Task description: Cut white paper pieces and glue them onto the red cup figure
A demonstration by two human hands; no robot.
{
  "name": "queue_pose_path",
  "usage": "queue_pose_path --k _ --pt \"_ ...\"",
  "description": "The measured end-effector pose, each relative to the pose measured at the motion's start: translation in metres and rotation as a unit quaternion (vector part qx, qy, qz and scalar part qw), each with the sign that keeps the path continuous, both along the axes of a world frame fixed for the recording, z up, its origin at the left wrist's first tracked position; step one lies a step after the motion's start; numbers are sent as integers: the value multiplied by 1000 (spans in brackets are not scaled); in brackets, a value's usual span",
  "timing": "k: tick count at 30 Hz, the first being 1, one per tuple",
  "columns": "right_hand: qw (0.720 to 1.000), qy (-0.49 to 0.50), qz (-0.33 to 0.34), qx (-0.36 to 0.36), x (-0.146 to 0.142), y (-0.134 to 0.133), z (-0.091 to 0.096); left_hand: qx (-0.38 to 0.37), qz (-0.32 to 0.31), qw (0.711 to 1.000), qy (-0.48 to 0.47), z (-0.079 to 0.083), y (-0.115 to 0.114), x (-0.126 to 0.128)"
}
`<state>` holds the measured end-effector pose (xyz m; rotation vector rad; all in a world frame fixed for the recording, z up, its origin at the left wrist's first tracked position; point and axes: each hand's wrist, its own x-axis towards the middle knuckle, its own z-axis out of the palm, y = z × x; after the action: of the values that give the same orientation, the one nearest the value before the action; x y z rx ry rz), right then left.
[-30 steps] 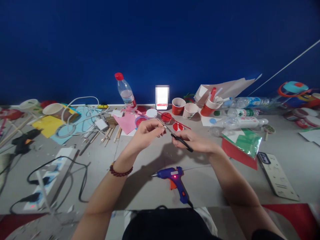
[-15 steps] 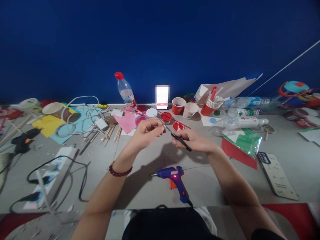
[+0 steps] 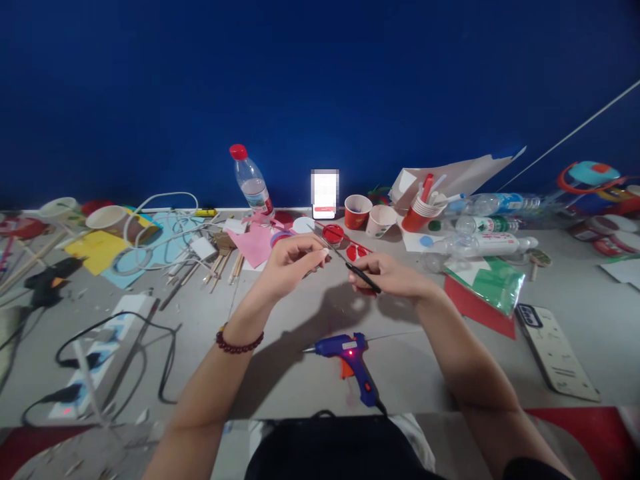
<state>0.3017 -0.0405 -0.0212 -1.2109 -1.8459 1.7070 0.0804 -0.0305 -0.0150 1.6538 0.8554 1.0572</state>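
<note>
My right hand is closed around the black handles of a pair of scissors. Their thin metal blades point up and left, toward the fingertips of my left hand. That left hand is pinched at the thumb and forefinger; whatever sits between the fingertips is too small to make out. A dark red bead bracelet circles the left wrist. On the table below both hands lies a blue hot glue gun with an orange trigger and a lit red light, its nozzle pointing left. Just beyond the hands is a small red container.
A power strip with black cords lies at left. Behind it are coloured paper, a white cable and wooden sticks. A bottle, a lit phone and paper cups line the back. Plastic bottles and another phone occupy the right.
The scissors have turned slightly in my right hand, and their handles now look closer together. My left hand has shifted slightly left. The glue gun has stayed put.
</note>
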Motion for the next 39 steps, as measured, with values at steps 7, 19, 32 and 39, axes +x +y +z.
queue_pose_path --k 7,19,32,39 --pt "994 -36 -76 64 16 6 17 0 -45 999 -21 6 -2 -4" --pt "917 -337 -59 206 37 -9 -60 150 -18 988 -3 6 -5 -3" --pt "823 -522 60 216 14 -11 -57 176 -72 914 359 -55 -13 -14" --pt "824 -501 85 249 14 4 -47 126 -33 923 363 -85 -13 -34"
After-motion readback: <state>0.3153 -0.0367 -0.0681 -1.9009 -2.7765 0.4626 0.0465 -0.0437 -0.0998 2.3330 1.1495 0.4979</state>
